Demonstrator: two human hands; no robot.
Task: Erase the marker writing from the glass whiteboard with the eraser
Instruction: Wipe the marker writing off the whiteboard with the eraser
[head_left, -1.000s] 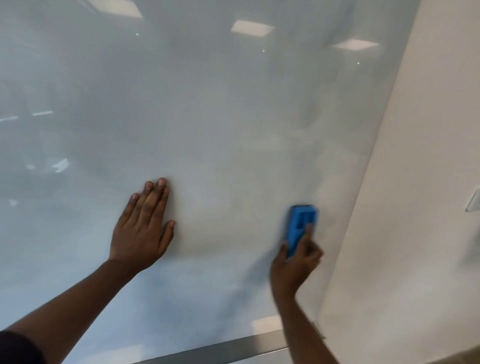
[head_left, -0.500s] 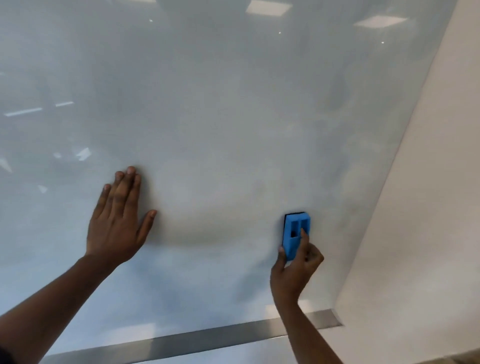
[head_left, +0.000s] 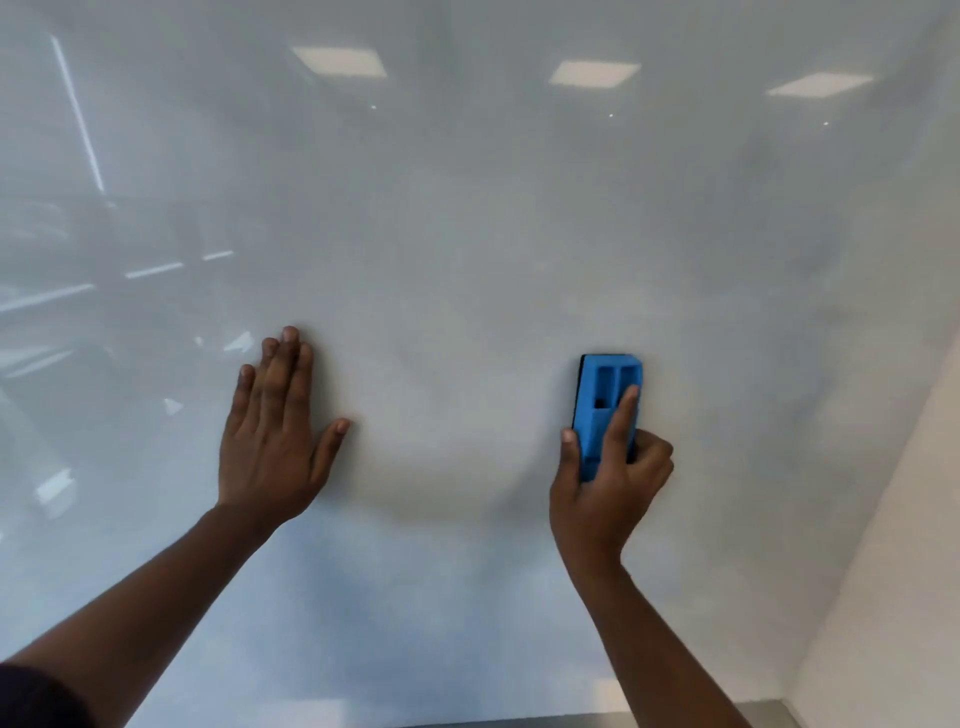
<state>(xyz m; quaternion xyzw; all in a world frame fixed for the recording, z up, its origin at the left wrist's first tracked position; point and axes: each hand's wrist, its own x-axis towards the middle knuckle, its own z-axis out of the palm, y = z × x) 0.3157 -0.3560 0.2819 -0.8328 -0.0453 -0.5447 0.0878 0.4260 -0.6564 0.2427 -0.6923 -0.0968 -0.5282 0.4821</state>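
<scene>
The glass whiteboard (head_left: 467, 234) fills most of the view, pale grey and glossy, with faint smeared haze and no legible writing visible. My right hand (head_left: 608, 488) grips a blue eraser (head_left: 605, 400) and presses it upright against the glass at lower right, index finger stretched along its back. My left hand (head_left: 275, 436) lies flat on the glass at lower left, fingers together and thumb spread out.
A white wall (head_left: 893, 571) borders the board's right edge. A metal strip (head_left: 571, 719) runs along the board's bottom edge. Ceiling lights (head_left: 337, 60) and room furniture reflect in the glass at top and left.
The eraser and my right hand have slid left, away from the board's right edge. My left hand stays flat on the glass. The view has tilted upward.
</scene>
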